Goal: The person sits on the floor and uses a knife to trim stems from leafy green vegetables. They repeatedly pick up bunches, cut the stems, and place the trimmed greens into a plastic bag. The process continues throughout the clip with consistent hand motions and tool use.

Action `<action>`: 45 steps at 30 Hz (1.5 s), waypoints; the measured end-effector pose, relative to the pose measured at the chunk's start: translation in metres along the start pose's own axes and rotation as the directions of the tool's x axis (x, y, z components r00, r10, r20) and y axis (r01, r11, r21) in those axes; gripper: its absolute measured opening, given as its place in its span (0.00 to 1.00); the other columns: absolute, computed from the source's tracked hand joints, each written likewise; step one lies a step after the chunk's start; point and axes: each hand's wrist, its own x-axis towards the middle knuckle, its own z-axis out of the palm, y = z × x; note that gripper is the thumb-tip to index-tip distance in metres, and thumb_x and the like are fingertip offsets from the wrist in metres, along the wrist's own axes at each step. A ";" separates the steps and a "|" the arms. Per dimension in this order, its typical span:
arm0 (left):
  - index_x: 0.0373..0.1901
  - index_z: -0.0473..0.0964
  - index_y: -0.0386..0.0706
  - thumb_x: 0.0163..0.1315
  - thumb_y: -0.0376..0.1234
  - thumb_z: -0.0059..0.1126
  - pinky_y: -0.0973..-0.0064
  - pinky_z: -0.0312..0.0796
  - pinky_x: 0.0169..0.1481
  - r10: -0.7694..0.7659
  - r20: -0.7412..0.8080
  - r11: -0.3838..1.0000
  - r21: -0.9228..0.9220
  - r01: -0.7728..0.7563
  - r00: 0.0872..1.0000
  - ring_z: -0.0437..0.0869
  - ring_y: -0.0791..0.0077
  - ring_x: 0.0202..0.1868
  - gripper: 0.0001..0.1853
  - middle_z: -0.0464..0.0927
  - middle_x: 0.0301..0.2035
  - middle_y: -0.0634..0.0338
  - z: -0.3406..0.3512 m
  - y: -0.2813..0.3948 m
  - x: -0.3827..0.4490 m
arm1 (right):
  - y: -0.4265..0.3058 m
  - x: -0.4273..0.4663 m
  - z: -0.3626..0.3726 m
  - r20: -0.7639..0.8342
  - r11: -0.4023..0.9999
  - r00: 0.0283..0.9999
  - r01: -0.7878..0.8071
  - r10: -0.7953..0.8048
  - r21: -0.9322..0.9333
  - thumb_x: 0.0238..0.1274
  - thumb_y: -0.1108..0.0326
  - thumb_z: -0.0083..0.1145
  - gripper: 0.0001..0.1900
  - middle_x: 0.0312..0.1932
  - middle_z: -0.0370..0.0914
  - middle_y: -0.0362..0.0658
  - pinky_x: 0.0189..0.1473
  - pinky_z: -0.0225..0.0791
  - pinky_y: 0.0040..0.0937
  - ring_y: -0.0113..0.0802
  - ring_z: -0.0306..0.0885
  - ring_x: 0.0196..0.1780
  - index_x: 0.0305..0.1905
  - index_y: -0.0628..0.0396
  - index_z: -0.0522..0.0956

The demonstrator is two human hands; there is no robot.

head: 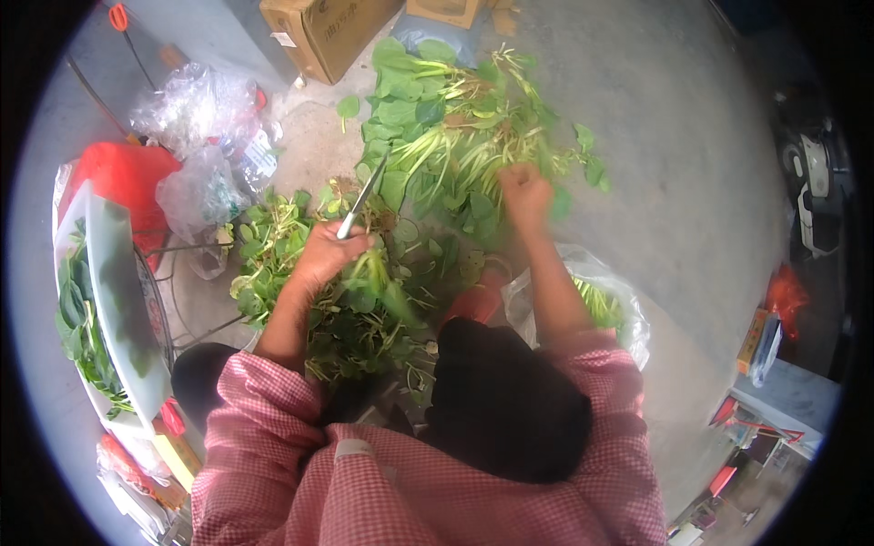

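Observation:
My left hand (pixel 329 251) holds a knife (pixel 362 198) with a pale handle, its blade pointing up and to the right. Green leafy stems (pixel 374 273), blurred, hang just below that hand and seem held in it too. My right hand (pixel 526 194) is curled at the lower right edge of a large pile of leafy greens (pixel 423 143) on the floor; whether stems are inside its fingers is hidden. Between my legs and under my left arm lies another heap of leafy greens (pixel 273 252). A clear plastic bag (pixel 635 321) with green stems in it stands beside my right forearm.
Crumpled clear plastic bags (pixel 205 109) and a red plastic bag (pixel 126 184) lie at the left. Nearby, a white container (pixel 126 273) has leafy greens beside it. Cardboard boxes (pixel 341 41) stand at the top. My red shoe (pixel 478 300) is near the pile.

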 end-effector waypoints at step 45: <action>0.28 0.76 0.46 0.55 0.41 0.56 0.59 0.71 0.31 0.471 0.010 0.697 0.609 -0.379 0.882 0.78 0.49 0.26 0.09 0.77 0.23 0.49 0.040 -0.032 -0.019 | -0.076 -0.103 0.019 0.510 0.905 0.817 0.033 -0.269 0.425 0.57 0.64 0.58 0.09 0.25 0.76 0.34 0.31 0.64 0.23 0.18 0.69 0.29 0.38 0.59 0.77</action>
